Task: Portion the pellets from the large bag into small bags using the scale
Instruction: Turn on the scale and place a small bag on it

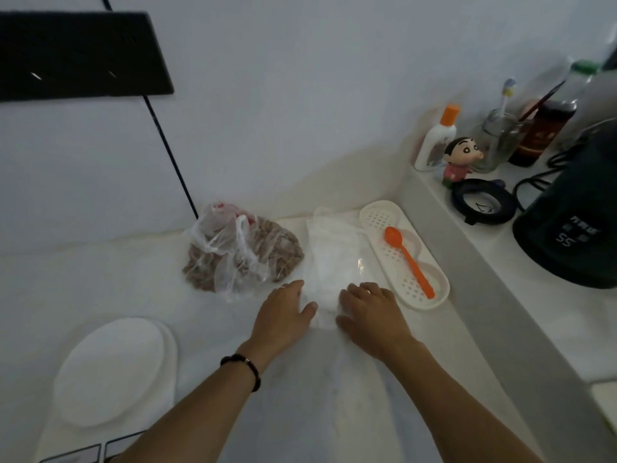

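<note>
While working at the small bags (329, 262), pressing both hands down, left hand (283, 312) and right hand (370, 312), fingers relaxed, likely separating one. Large bag (240, 252) of pellets lying just left; scale (110, 365) waiting nearer on surface.

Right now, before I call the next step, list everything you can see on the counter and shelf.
bag of pellets: 1, clear plastic with brown pellets, counter, left of the small bags
stack of small bags: count unclear, clear, counter centre, under both hands
spoon: 1, orange, lying in the tray
tray: 1, white, perforated, right of the small bags
scale: 1, white, near left
lotion bottle: 1, white with orange cap, shelf
figurine: 1, pink top, shelf
glass jar: 1, clear, holds a toothbrush
dark jar: 1, brown, shelf
lid: 1, black ring, shelf
kettle: 1, dark, shows 55
left hand: on the bags' left edge
right hand: on the bags' right edge
</note>
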Motion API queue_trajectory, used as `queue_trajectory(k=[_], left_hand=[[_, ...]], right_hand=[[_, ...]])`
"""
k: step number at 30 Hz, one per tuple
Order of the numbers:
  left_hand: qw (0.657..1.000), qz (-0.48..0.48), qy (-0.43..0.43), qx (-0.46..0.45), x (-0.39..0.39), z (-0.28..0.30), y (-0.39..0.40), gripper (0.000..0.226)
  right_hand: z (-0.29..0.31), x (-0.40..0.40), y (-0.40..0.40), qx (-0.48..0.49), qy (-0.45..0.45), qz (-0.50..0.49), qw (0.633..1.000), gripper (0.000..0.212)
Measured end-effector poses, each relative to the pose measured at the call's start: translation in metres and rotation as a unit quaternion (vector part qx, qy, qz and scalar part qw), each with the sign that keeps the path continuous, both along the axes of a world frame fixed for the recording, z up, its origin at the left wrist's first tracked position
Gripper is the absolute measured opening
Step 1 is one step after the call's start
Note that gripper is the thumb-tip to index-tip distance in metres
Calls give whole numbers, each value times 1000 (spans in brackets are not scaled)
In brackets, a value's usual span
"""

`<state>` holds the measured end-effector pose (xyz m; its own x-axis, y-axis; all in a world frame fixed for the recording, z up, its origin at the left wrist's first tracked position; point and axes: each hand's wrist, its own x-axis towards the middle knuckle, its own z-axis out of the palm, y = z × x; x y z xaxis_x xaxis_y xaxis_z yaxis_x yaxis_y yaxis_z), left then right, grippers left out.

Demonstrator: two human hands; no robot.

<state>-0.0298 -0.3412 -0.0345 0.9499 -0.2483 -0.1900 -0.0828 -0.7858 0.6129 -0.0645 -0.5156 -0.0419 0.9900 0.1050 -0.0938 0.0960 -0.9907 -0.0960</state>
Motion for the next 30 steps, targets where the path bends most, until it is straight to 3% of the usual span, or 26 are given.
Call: queue_trajectory(k=[2,7,10,15,19,23,25,30], left_hand=[[998,38,12,-50,-1,1,-4,40],[993,94,-13,-69,-5,-4,-6,44],[992,89,-32,-82,-5,-5,-2,34],[989,68,-58,-121,-5,13,17,22],[991,4,-11,-130,-5,36,41,23],[992,-39,14,-115,-10,57,74,32],[993,-39,9,-111,-14,64,92,36],[993,-10,-5,-114,-27,78,149,26]], right_hand=[[-2,-4,1,18,-17,-4,1000,33],[-4,-12,1,24,-39,-1,999,29],[-4,-16,0,43,-41,-9,998,31],[11,-21,4,101,-78,-64,990,48],[37,-17,14,186,-129,-140,964,69],[65,-10,26,291,-70,-214,930,89],[74,-9,37,364,-33,-235,901,82],[91,-13,82,442,23,-222,869,26]])
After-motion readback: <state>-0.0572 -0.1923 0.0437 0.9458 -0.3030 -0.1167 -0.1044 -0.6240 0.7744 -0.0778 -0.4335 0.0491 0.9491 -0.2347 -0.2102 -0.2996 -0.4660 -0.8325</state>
